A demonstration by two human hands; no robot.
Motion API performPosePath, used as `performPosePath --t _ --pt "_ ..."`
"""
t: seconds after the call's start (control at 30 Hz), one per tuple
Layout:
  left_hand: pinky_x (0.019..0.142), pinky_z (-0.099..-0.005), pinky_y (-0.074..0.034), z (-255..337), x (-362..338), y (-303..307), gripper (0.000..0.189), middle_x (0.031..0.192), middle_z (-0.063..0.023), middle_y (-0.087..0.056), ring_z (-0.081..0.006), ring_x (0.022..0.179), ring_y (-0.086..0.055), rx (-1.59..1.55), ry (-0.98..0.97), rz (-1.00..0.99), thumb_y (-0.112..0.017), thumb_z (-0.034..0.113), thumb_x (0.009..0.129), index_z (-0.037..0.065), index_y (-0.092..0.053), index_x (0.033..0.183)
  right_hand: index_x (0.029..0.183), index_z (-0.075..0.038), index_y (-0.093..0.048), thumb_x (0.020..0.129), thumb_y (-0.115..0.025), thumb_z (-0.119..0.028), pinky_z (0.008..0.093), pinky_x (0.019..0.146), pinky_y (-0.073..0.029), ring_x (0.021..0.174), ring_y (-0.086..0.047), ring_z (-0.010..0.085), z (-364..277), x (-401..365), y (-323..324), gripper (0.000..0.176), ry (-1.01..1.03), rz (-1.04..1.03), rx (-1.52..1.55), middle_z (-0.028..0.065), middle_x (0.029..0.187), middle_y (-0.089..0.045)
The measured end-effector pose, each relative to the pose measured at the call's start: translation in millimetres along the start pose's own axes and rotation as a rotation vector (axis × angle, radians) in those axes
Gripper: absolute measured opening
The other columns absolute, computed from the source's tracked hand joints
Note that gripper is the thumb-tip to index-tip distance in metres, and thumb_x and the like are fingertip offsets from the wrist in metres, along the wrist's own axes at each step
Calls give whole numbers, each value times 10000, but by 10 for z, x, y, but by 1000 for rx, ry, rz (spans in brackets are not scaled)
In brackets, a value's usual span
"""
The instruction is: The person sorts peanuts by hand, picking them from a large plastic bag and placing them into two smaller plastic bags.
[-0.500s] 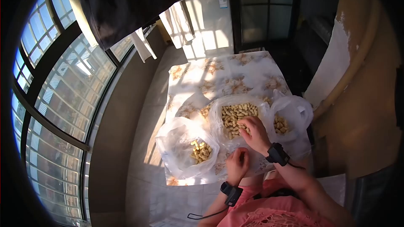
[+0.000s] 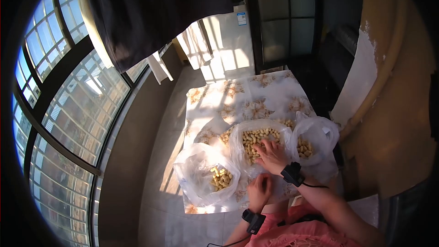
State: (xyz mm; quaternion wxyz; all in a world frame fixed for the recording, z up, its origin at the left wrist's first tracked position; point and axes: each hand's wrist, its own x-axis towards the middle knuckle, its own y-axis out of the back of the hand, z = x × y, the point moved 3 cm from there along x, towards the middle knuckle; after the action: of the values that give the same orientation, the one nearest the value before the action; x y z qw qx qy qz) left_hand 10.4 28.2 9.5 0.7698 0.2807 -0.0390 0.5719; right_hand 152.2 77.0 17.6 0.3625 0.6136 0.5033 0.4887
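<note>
Peanuts in their shells (image 2: 257, 138) fill the middle clear plastic bag (image 2: 236, 142). My right hand (image 2: 273, 156) rests on them with its fingers apart, touching the pile. Just below that bag, near the table's front edge, my left hand (image 2: 259, 191) is closed with curled fingers; whatever may be inside is hidden. To its left lies another open plastic bag (image 2: 192, 170) with a small heap of peanuts (image 2: 221, 179). A third plastic bag (image 2: 323, 130), on the right, also contains peanuts (image 2: 304, 148).
A tablecloth with orange flowers (image 2: 256, 109) covers the table. More loose peanuts (image 2: 287, 122) lie behind the bags. Dark clothing (image 2: 160, 18) hangs overhead at the far left, beside large barred windows (image 2: 84, 105). A wall (image 2: 388, 151) borders the right side.
The view has tilted up, so the table sits lower. My right hand's fingers have spread out over the peanuts. My left hand stays curled in about the same place.
</note>
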Motion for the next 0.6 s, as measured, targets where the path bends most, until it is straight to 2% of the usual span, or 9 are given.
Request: performPosePath --t 0.03,0.13,0.17,0.2,0.27,0.3,0.43,0.5,0.6 --pt "647 -350 -526 -7 -3 -5 69 785 -151 -682 -299 673 -681 1 -7 8 -665 61 858 29 -657 919 1327 -170 -521 868 -710 -337 487 944 -435 1188 -480 345 -14 -8 0 524 39 79 8 128 1275 -463" --pt "647 -346 -527 -1 0 7 78 786 -148 -685 -287 677 -685 10 -19 18 -668 65 856 30 -661 926 1285 -153 -532 860 -721 -283 469 909 -474 1143 -521 343 -47 10 11 483 40 74 130 135 1226 -468" --pt "649 -373 -528 -20 -6 1 92 787 -157 -680 -315 689 -682 -15 14 -8 -665 78 861 38 -658 943 1203 -119 -580 851 -721 -191 437 904 -479 1072 -558 334 -78 4 32 386 8 112 150 134 1165 -505" --pt "651 -399 -530 -31 -12 -5 105 789 -166 -676 -343 702 -678 -39 47 -34 -661 91 866 45 -655 960 1203 -119 -580 851 -721 -191 437 904 -479 1072 -558 334 -78 24 34 386 14 125 150 134 1165 -505" --pt "650 -396 -529 -24 -14 3 112 792 -164 -678 -336 701 -680 -27 44 -33 -663 97 865 45 -658 963 1068 -99 -596 866 -699 -180 439 853 -494 1023 -588 338 -65 41 32 241 32 59 196 130 1092 -527" --pt "648 -395 -528 -40 -23 -3 109 792 -162 -678 -332 700 -681 -21 46 -33 -663 98 866 47 -658 962 992 -95 -594 885 -673 -162 438 807 -500 977 -606 332 -75 36 52 149 48 125 197 115 1043 -543" --pt "643 -393 -525 -6 -22 5 90 786 -154 -675 -327 697 -681 -14 26 -21 -657 95 869 60 -660 952 1005 -104 -600 909 -648 -148 434 802 -498 953 -615 325 -40 76 73 116 57 120 288 105 1035 -547" --pt "642 -392 -525 17 -17 13 85 784 -151 -675 -327 696 -680 -14 11 -10 -656 93 869 62 -659 948 1009 -101 -596 928 -628 -128 431 790 -500 929 -620 327 -45 110 69 91 21 6 372 105 1029 -549" --pt "641 -391 -525 17 -15 5 91 773 -150 -671 -325 691 -679 9 10 -9 -659 95 870 58 -655 954 984 -98 -567 937 -601 -131 444 732 -503 907 -627 336 -46 108 81 68 29 66 443 103 991 -557"
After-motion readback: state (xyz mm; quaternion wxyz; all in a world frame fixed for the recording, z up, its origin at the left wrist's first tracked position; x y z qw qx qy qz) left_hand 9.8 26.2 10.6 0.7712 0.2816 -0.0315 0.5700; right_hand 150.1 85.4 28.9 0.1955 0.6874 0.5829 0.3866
